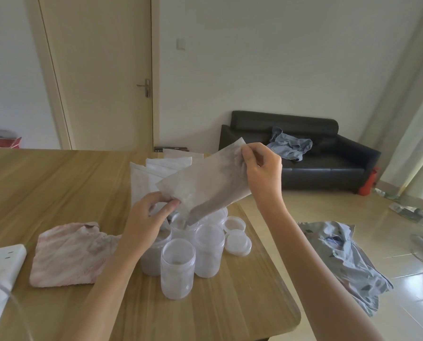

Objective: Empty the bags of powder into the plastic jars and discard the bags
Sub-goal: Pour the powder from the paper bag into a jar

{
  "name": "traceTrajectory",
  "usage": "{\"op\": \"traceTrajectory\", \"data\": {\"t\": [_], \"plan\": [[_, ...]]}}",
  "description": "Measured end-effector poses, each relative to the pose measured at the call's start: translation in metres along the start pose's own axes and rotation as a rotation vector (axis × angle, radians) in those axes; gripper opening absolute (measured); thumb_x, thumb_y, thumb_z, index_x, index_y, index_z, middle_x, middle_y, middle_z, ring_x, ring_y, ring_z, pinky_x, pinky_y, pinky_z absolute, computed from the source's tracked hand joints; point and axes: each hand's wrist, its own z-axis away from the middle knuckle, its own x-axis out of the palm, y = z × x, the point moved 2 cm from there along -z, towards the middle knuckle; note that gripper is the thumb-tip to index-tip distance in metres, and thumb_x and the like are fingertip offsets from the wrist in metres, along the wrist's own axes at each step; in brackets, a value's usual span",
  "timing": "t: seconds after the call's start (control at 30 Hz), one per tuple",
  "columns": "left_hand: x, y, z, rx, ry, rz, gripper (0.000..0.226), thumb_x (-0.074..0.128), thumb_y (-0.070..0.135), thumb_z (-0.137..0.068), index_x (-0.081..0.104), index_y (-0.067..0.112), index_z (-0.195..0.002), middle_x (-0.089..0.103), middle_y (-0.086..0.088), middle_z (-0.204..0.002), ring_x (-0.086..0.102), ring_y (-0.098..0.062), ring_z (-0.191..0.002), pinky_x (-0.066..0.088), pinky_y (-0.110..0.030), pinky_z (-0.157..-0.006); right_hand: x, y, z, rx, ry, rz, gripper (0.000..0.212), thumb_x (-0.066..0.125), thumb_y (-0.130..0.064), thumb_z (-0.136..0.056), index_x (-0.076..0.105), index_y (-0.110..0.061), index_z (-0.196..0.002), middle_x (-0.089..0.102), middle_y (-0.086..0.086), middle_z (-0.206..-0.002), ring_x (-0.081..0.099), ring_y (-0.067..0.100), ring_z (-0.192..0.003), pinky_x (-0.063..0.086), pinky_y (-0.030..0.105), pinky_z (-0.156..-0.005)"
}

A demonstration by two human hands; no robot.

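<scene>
1. A white power strip (1, 260) lies at the table's (58, 180) 9 o'clock edge, partly cut off by the frame.
2. At 3 o'clock from the strip, a pink-and-white striped cloth (68, 254) lies crumpled flat on the wooden top.
3. The left hand (145, 221) has its thumb and fingers curled, pinching the lower corner of the translucent powder bag (205, 185).
4. The bag hangs tilted, its high end at 2 o'clock and its low end at 7 o'clock; dark powder has gathered along the lower edge, and the low tip sits at the mouth of an open plastic jar (182, 225).
5. At 6 o'clock from that jar stands the nearest open jar (177, 267), with a little powder at its bottom; a powder-filled jar (151, 259) lies at its 9 o'clock, partly behind the left forearm, and another jar (209, 249) at its 2 o'clock.
6. Behind the tilted bag, at 12 o'clock from the jars, more white bags (151, 175) are stacked.
7. Two round lids (237, 238) lie at 3 o'clock from the jar cluster, near the table edge.
8. The right hand (263, 168) pinches the bag's upper corner between thumb and curled fingers, holding it aloft.
9. On the floor at 4 o'clock, a patterned cloth (348, 259) lies rumpled; a black sofa (304, 153) stands at 1 o'clock.
</scene>
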Motion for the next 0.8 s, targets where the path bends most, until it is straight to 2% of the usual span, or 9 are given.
{"op": "traceTrajectory", "data": {"t": [0.23,0.37,0.67,0.8], "plan": [[-0.0018,0.0022,-0.0008,0.003,-0.008,-0.018,0.006,0.07,0.021,-0.091,0.074,0.017,-0.092,0.072,0.007,-0.098,0.065,-0.006,-0.101,0.043,-0.017,-0.096,-0.0005,-0.0019,0.0,0.009,0.02,0.003,0.019,0.055,-0.01,-0.096,0.069,-0.012,-0.083,0.065,-0.007,-0.071,0.057,-0.002,-0.065,0.044,0.01,-0.062],[-0.0021,0.0024,-0.0002,-0.004,-0.008,-0.02,0.006,0.071,0.021,-0.09,0.074,0.016,-0.092,0.072,0.008,-0.099,0.065,-0.008,-0.102,0.044,-0.023,-0.098,-0.0011,-0.004,0.0,0.006,0.019,0.002,0.02,0.056,-0.009,-0.095,0.068,-0.015,-0.08,0.064,-0.01,-0.069,0.056,-0.002,-0.064,0.044,0.009,-0.06],[-0.0024,0.0023,0.0012,0.004,-0.008,-0.011,0.005,0.07,0.021,-0.091,0.074,0.018,-0.089,0.073,0.011,-0.094,0.065,-0.005,-0.099,0.045,-0.026,-0.099,-0.0012,-0.0069,0.0002,0.003,0.007,0.015,0.019,0.056,-0.01,-0.095,0.068,-0.016,-0.081,0.065,-0.011,-0.07,0.057,-0.003,-0.065,0.045,0.008,-0.061],[-0.002,0.0034,0.0015,0.002,-0.003,-0.01,0.005,0.07,0.02,-0.091,0.074,0.018,-0.088,0.073,0.011,-0.094,0.065,-0.004,-0.099,0.044,-0.029,-0.102,-0.0007,-0.006,0.0005,0.011,0.001,0.012,0.019,0.056,-0.01,-0.095,0.068,-0.014,-0.081,0.066,-0.008,-0.071,0.057,0.0,-0.066,0.045,0.012,-0.062]]}}
